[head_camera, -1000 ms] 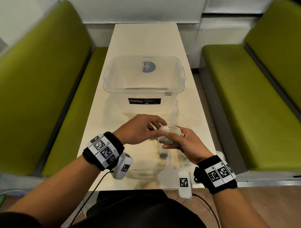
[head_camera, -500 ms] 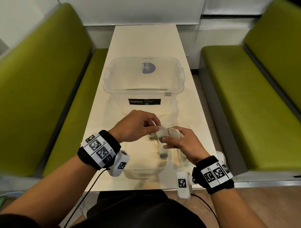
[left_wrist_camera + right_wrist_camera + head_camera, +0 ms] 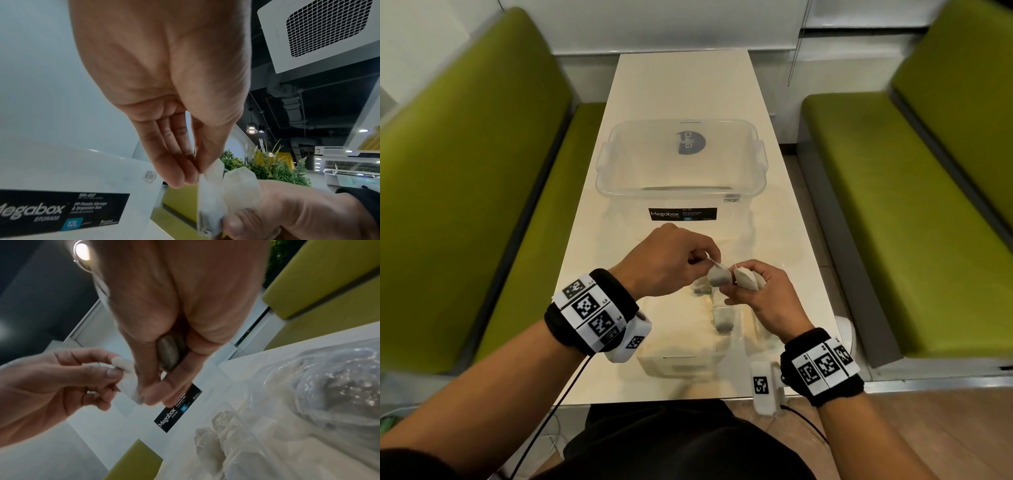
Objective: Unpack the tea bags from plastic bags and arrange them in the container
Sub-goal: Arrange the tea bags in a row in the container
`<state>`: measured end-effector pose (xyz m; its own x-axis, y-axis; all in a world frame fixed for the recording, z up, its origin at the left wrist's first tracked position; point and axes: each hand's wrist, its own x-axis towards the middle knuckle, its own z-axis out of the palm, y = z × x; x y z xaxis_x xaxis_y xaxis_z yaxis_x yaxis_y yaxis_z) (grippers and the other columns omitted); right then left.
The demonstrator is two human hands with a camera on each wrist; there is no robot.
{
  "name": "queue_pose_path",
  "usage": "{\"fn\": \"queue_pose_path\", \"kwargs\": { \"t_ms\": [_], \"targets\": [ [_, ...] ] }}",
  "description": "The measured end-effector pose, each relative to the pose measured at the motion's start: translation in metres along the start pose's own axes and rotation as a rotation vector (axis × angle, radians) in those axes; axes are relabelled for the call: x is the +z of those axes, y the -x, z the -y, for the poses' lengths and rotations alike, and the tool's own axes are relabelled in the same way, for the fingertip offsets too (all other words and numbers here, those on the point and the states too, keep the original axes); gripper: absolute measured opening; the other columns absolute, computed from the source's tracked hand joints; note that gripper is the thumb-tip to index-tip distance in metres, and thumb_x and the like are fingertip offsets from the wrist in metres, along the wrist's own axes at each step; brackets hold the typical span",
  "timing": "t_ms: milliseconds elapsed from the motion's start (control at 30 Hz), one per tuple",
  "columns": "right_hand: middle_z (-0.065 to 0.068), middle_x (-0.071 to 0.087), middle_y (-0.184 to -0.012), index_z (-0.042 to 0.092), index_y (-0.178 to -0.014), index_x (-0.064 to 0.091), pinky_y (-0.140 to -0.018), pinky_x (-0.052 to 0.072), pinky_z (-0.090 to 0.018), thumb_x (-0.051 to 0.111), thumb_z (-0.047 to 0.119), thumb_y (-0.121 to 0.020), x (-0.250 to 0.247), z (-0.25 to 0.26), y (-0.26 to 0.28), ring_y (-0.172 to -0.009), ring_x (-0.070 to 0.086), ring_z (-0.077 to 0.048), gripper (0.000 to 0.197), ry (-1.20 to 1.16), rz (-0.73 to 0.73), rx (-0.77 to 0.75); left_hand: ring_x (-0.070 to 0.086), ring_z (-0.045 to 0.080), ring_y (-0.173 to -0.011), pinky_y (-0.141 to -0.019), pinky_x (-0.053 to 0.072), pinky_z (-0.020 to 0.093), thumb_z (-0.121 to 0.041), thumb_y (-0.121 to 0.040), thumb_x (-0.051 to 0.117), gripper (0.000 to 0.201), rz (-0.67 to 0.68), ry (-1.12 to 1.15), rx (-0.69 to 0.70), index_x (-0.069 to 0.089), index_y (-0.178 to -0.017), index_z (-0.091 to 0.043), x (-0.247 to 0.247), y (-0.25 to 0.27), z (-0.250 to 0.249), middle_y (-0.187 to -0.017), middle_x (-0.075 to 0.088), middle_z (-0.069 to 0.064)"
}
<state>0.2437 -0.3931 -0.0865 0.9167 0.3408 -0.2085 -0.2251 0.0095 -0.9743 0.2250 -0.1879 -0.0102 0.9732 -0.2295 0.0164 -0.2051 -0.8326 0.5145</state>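
Note:
My left hand (image 3: 698,260) pinches the top corner of a white tea bag (image 3: 717,277) above the table's near half. Close beside it, my right hand (image 3: 743,287) grips a small bunch of tea bags (image 3: 745,278). In the left wrist view the pinched tea bag (image 3: 211,199) hangs from my fingertips next to the bunch (image 3: 242,186). The right wrist view shows one tea bag (image 3: 169,353) tucked in my right palm. A clear plastic container (image 3: 681,192) with a black Megabox label stands just beyond both hands. Clear plastic bags (image 3: 688,342) holding tea bags lie on the table beneath my hands.
The white table (image 3: 681,85) runs away from me between two green benches (image 3: 465,171) (image 3: 911,205). A crumpled plastic bag (image 3: 318,386) with loose tea bags lies by my right hand. A round blue sticker (image 3: 690,142) shows through the container.
My left hand has pulled one tea bag away from the bunch in my right hand, so a small gap now shows between them. Both hands rose slightly.

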Motion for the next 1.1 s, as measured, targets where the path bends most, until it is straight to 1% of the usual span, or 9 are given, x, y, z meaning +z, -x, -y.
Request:
{"fn": "queue_pose_path", "kwargs": {
  "t_ms": [100,200,333,433,533,733,900,1000,1100],
  "targets": [
    [-0.011,0.068,-0.086,-0.006,-0.102,0.068,-0.065,0.062,-0.031,0.079,-0.002,-0.085,-0.008,-0.004,0.001,-0.074,0.07,-0.02,0.02,0.021,-0.049,0.058,0.067,0.002,-0.069,-0.075,0.056,0.03,-0.023,-0.093,0.066,0.013,-0.017,-0.029,-0.094,0.076,-0.1,-0.027,0.004,-0.004,0.013,-0.072,0.072,-0.015],
    [-0.015,0.067,-0.092,-0.003,-0.106,0.068,-0.071,0.063,-0.034,0.077,0.006,-0.089,-0.017,-0.007,0.003,-0.079,0.071,-0.023,0.021,-0.025,-0.062,0.127,0.067,0.007,-0.067,-0.074,0.056,0.03,-0.022,-0.094,0.063,0.013,0.043,-0.083,-0.179,0.074,-0.099,-0.026,0.013,-0.008,0.03,-0.076,0.075,-0.01],
    [-0.018,0.067,-0.096,0.0,-0.11,0.067,-0.079,0.061,-0.034,0.064,0.002,-0.096,-0.025,-0.007,0.002,-0.087,0.072,-0.028,0.015,-0.14,-0.048,0.224,0.065,0.014,-0.077,-0.076,0.054,0.031,-0.024,-0.095,0.063,0.01,0.152,-0.137,-0.235,0.072,-0.101,-0.025,0.034,-0.013,0.047,-0.089,0.077,-0.005],
    [-0.019,0.067,-0.096,-0.005,-0.115,0.064,-0.078,0.061,-0.034,0.053,0.003,-0.1,-0.026,-0.005,0.001,-0.087,0.071,-0.03,0.02,-0.194,-0.026,0.247,0.062,0.016,-0.077,-0.077,0.054,0.032,-0.022,-0.096,0.063,0.011,0.197,-0.165,-0.242,0.07,-0.103,-0.023,0.049,-0.017,0.051,-0.094,0.076,-0.002],
    [-0.02,0.068,-0.097,-0.005,-0.116,0.066,-0.077,0.062,-0.036,0.047,0.009,-0.105,-0.025,-0.004,0.0,-0.088,0.07,-0.03,0.026,-0.205,-0.007,0.249,0.061,0.017,-0.078,-0.074,0.051,0.029,-0.02,-0.096,0.062,0.01,0.209,-0.174,-0.247,0.069,-0.102,-0.022,0.06,-0.023,0.052,-0.094,0.076,0.0],
    [-0.018,0.073,-0.101,0.001,-0.116,0.071,-0.078,0.062,-0.04,0.048,0.024,-0.108,-0.024,-0.004,0.004,-0.091,0.071,-0.027,0.033,-0.154,0.039,0.244,0.059,0.018,-0.081,-0.076,0.049,0.03,-0.02,-0.097,0.063,0.008,0.228,-0.175,-0.244,0.068,-0.103,-0.019,0.073,-0.031,0.054,-0.097,0.075,0.004],
    [-0.019,0.076,-0.102,0.003,-0.117,0.071,-0.08,0.064,-0.04,0.046,0.031,-0.109,-0.026,0.0,0.008,-0.095,0.074,-0.025,0.038,-0.13,0.049,0.242,0.063,0.026,-0.095,-0.083,0.052,0.037,-0.021,-0.097,0.062,0.008,0.247,-0.2,-0.26,0.067,-0.103,-0.019,0.08,-0.036,0.055,-0.103,0.072,0.007],
    [-0.019,0.075,-0.096,0.003,-0.117,0.071,-0.077,0.064,-0.039,0.046,0.033,-0.108,-0.027,0.002,0.009,-0.091,0.074,-0.024,0.04,-0.113,0.058,0.241,0.064,0.029,-0.093,-0.077,0.051,0.035,-0.021,-0.097,0.062,0.006,0.238,-0.227,-0.268,0.065,-0.102,-0.019,0.082,-0.038,0.057,-0.103,0.071,0.008],
    [-0.016,0.073,-0.09,0.004,-0.116,0.07,-0.074,0.064,-0.039,0.048,0.035,-0.107,-0.026,0.003,0.009,-0.086,0.074,-0.023,0.039,-0.133,0.053,0.262,0.063,0.03,-0.092,-0.072,0.043,0.032,-0.023,-0.097,0.062,0.008,0.223,-0.255,-0.264,0.063,-0.103,-0.018,0.084,-0.039,0.06,-0.103,0.069,0.009]
  ]
}}
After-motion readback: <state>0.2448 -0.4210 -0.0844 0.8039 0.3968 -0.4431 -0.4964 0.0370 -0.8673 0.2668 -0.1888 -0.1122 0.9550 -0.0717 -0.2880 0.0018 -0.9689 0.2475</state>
